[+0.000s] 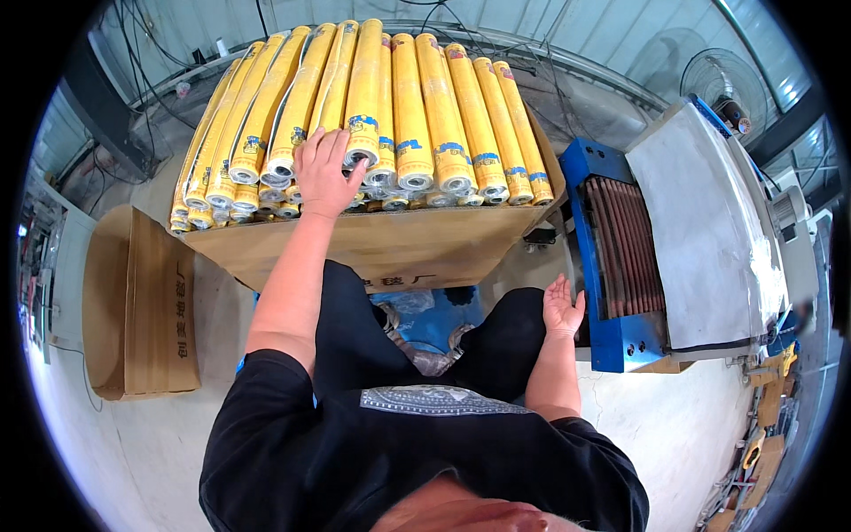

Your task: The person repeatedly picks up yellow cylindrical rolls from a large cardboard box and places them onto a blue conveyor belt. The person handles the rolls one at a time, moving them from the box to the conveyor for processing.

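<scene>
Many yellow plastic-wrapped rolls with blue print near their ends lie stacked in a large cardboard box in front of me. My left hand reaches over the box's near edge and rests on the roll ends left of the middle, fingers stretched out and thumb apart. Beside its thumb is the open end of one yellow roll. My right hand is held palm up above my right knee, fingers loosely apart and holding nothing, close to the blue-framed machine.
At the left stands an open brown carton. The machine at the right has dark reddish slats and a pale sloping cover. A round fan stands behind it. Cables hang along the back wall. Cardboard pieces lie at the lower right.
</scene>
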`<state>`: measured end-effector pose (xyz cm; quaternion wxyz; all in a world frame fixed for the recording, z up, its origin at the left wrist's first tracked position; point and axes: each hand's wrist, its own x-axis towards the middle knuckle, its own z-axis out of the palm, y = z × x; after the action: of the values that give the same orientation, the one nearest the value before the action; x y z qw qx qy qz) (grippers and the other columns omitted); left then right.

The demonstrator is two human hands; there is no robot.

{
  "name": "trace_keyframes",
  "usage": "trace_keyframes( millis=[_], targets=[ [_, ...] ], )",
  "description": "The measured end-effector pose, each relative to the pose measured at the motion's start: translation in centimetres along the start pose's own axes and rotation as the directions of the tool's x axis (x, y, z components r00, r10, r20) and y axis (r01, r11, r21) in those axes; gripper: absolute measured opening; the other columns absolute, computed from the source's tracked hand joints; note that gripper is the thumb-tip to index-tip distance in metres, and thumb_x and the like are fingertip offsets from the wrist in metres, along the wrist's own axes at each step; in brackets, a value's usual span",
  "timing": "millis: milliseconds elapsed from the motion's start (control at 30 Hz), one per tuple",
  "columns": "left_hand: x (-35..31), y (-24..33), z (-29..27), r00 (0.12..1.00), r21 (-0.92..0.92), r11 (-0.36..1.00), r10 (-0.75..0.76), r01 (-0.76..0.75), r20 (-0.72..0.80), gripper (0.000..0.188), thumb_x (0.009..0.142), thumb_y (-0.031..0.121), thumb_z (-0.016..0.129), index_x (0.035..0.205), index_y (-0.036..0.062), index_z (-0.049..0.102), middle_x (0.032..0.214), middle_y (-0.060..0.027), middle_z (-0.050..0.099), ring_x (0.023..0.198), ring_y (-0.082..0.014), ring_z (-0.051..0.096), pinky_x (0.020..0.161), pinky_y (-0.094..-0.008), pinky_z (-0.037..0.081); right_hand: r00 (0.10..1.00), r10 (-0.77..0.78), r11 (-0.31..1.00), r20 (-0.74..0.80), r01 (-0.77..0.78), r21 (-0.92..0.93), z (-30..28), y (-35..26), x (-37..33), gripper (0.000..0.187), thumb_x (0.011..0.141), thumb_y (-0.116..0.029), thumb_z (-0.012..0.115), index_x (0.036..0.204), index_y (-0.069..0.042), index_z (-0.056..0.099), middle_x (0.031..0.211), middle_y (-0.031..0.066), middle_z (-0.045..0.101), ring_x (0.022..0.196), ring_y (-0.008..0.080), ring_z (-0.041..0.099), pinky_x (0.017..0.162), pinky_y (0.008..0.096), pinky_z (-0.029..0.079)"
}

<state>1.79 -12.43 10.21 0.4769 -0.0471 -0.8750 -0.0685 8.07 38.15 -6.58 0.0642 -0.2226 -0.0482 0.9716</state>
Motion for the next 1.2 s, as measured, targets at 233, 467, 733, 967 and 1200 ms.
trace_keyframes(
  millis=[233, 467, 733, 967, 1200],
  targets=[
    [0.0, 0.1, 0.0, 1.0, 0.009, 1.0, 0.002, -0.002, 0.02, 0.05, 0.072, 0.031, 0.071, 0.114, 0.0065, 0.06, 0.116, -0.0057, 0.06, 0.116, -0.0273, 0.047, 0.099, -0.0434, 0.033, 0.999, 0.013, 0.999, 0.041, -0.011, -0.05, 0.3, 0.9, -0.2, 0.057, 0.09, -0.035, 0.056, 0.132, -0.002, 0.036, 0.125, 0.0189, 0.05, 0.108, 0.0294, 0.053, 0.09, 0.0458, 0.043],
    [0.0, 0.2, -0.1, 1.0, 0.021, 1.0, 0.02, -0.02, 0.01, 0.05, 0.073, 0.032, 0.07, 0.114, 0.0052, 0.06, 0.116, -0.007, 0.06, 0.117, -0.0281, 0.047, 0.099, -0.0432, 0.033, 0.997, 0.018, 0.998, 0.072, -0.013, -0.064, 0.7, 1.4, -0.6, 0.059, 0.088, -0.039, 0.057, 0.13, -0.002, 0.037, 0.125, 0.0187, 0.05, 0.107, 0.0294, 0.054, 0.09, 0.0453, 0.043],
    [0.0, 0.3, -0.1, 1.0, 0.02, 0.999, 0.025, -0.025, 0.006, 0.049, 0.073, 0.031, 0.07, 0.113, 0.0054, 0.06, 0.115, -0.007, 0.06, 0.116, -0.0278, 0.047, 0.099, -0.0432, 0.033, 0.999, 0.002, 0.998, 0.052, 0.001, -0.064, 1.0, 1.3, -0.8, 0.058, 0.088, -0.042, 0.057, 0.126, -0.002, 0.04, 0.124, 0.0184, 0.051, 0.106, 0.0289, 0.054, 0.089, 0.0451, 0.044],
    [-0.1, 0.1, 0.1, 0.999, 0.019, 0.999, 0.033, -0.033, 0.004, 0.049, 0.074, 0.032, 0.069, 0.114, 0.0055, 0.059, 0.115, -0.007, 0.06, 0.116, -0.0279, 0.047, 0.099, -0.0431, 0.033, 0.997, 0.014, 0.997, 0.074, -0.009, -0.076, 0.7, 1.4, -0.6, 0.057, 0.088, -0.042, 0.057, 0.125, -0.002, 0.041, 0.123, 0.0187, 0.052, 0.105, 0.0289, 0.054, 0.089, 0.0451, 0.044],
    [-0.2, 0.0, 0.2, 1.0, 0.021, 0.999, 0.031, -0.031, -0.001, 0.049, 0.074, 0.031, 0.07, 0.114, 0.0054, 0.059, 0.115, -0.0074, 0.06, 0.116, -0.0281, 0.047, 0.099, -0.043, 0.033, 0.998, 0.011, 0.997, 0.067, -0.006, -0.073, 0.9, 1.4, -0.7, 0.057, 0.088, -0.041, 0.057, 0.125, -0.001, 0.041, 0.123, 0.0188, 0.052, 0.105, 0.0289, 0.054, 0.089, 0.0449, 0.044]
  ],
)
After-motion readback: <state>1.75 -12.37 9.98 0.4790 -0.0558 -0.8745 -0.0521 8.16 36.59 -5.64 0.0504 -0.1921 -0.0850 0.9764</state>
